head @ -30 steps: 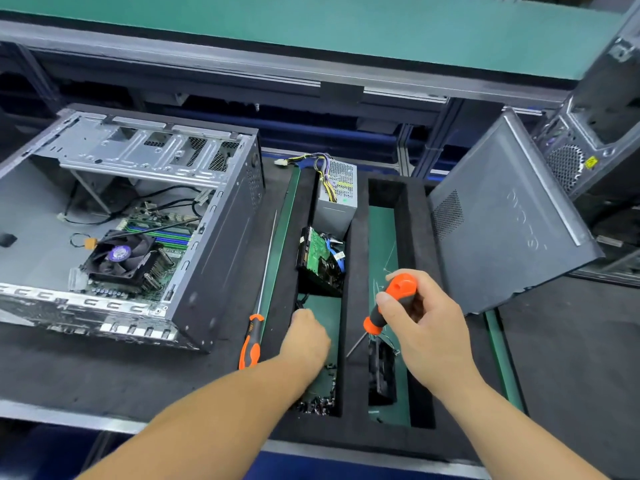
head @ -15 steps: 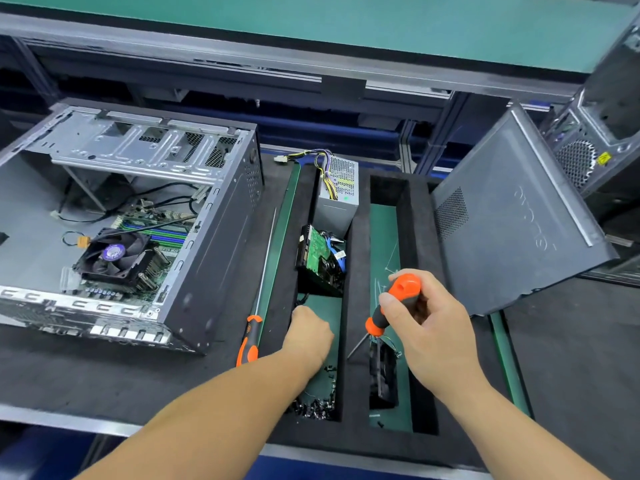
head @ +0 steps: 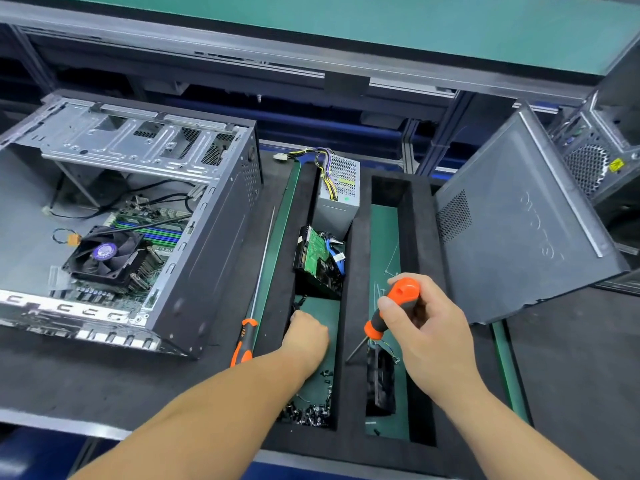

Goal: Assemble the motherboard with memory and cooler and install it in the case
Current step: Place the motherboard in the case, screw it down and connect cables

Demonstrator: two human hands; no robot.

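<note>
Barely shifted since before, left hand (head: 306,336) curled in foam tray (head: 351,306) slot, grasp unclear, right hand (head: 427,327) gripping orange screwdriver (head: 389,313).

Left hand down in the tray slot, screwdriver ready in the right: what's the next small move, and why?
Probably pinch up one screw with the left hand and carry it to the case. The right hand already grips a screwdriver, and the motherboard with its cooler sits inside the case. Whether the fingers hold a screw is hidden.
</note>
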